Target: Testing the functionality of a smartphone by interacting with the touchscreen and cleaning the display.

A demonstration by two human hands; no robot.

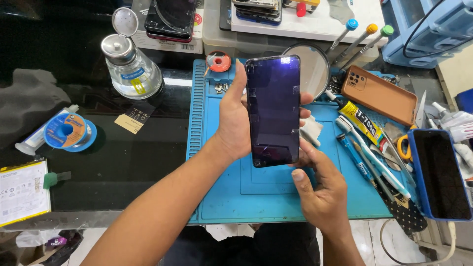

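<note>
Head view of a repair bench. The left hand [235, 120] grips a dark-screened smartphone [273, 111] from its left edge, thumb up along that side and fingertips showing past the right edge, so the hand is clamped around the phone's body. The phone stands nearly upright, screen toward the camera, raised above the blue work mat [256, 187]; small clear tape tabs sit along both of its long edges. The right hand [319, 189] meets the phone at its lower right corner, its fingers curled against that corner and its thumb lying free across the front of the hand; whether it pinches the phone or only steadies it cannot be told.

Behind the phone a round magnifier [315, 66] lies at the top of the mat. To the right lie an orange phone case [379, 93], a tube of adhesive [358, 118], a white toothbrush [372, 155] and a second phone in a blue case [440, 173], screen up. On the dark tabletop to the left stand a glass solvent dispenser [132, 69] and a blue solder spool [69, 132]; a flat battery pack [22, 192] lies at the left edge. Three screwdrivers [359, 39] with coloured caps lean near the upper right.
</note>
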